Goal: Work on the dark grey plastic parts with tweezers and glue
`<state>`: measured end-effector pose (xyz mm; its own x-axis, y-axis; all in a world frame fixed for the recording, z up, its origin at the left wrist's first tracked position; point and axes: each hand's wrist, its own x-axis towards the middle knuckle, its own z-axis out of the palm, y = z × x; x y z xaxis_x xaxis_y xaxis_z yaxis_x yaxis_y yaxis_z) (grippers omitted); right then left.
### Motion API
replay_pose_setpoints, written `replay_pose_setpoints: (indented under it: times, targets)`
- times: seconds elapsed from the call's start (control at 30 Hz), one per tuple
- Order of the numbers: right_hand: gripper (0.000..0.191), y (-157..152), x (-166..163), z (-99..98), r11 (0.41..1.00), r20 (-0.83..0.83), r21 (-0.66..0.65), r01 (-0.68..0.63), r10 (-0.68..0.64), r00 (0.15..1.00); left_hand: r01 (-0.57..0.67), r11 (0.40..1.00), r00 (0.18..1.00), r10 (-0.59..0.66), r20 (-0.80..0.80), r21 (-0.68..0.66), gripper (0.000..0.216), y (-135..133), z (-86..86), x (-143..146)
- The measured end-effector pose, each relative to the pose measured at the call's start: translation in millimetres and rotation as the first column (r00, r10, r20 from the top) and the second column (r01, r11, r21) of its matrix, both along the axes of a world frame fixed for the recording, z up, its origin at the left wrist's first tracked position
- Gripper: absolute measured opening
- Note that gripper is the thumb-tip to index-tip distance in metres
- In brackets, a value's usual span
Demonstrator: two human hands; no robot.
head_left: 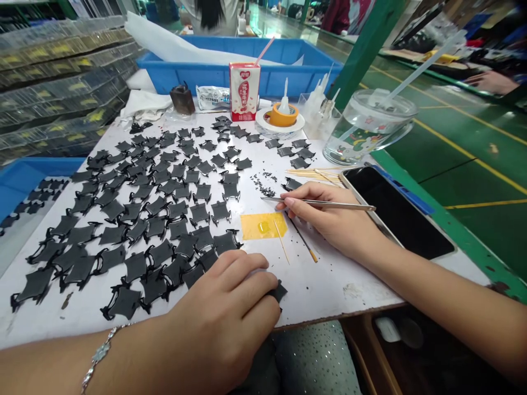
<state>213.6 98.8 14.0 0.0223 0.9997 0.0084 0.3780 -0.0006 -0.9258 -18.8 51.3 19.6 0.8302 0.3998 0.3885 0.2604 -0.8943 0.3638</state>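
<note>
Pinching slender steel tweezers (354,206) between the thumb and fingers of the right hand (329,219), pen-style, apparently for fine control, with the tips pointing left and the forearm angling in low from the right. Curling the fingers of the left hand (224,299) down over a black piece (279,291) at the near edge of the surface (329,291), seemingly to steady it, with the arm reaching in from the lower left. Whether that piece is pinched or only pinned is impossible to tell, the fingers hiding most of it. Keeping rows of matching black pieces (156,227) spread out beyond and to the left of the left hand, probably so that none overlap. Placing a yellow tape patch (253,227) between the hands, with a clear blob (264,226) on it, within easy reach of the tweezer tips. Leaving toothpicks (317,174) just past the right fingertips and a phone (395,211) beside the right hand, clear of the rows.
</note>
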Motion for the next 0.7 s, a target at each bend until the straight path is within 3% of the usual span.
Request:
replay_pose_setpoints:
  times: [0.1,0.2,0.33,0.4,0.7]
  targets:
    - [0.01,-17.2,1.2,5.0,0.966,0.188,0.254,-0.046,-0.002,0.982,-0.006,0.992,0.994,0.02,0.106,-0.126,0.022,2.1,4.6,0.4]
    - [0.011,-39.9,4.6,9.6,0.879,0.327,0.413,-0.236,0.098,0.94,-0.123,0.957,0.971,0.17,0.165,-0.263,0.024,4.5,8.6,0.6]
    - [0.026,-54.5,9.4,8.3,0.615,0.525,0.548,-0.567,0.275,0.806,-0.304,0.913,0.942,0.33,0.053,-0.273,0.021,10.2,9.1,1.3]
    - [0.024,-54.0,10.6,5.6,0.531,0.583,0.55,-0.645,0.309,0.752,-0.359,0.903,0.927,0.374,0.021,-0.236,0.019,14.3,8.4,1.7]
    - [0.018,-54.6,10.6,0.4,0.479,0.66,0.513,-0.712,0.31,0.684,-0.362,0.907,0.93,0.368,-0.012,-0.215,0.012,23.1,7.3,0.2]
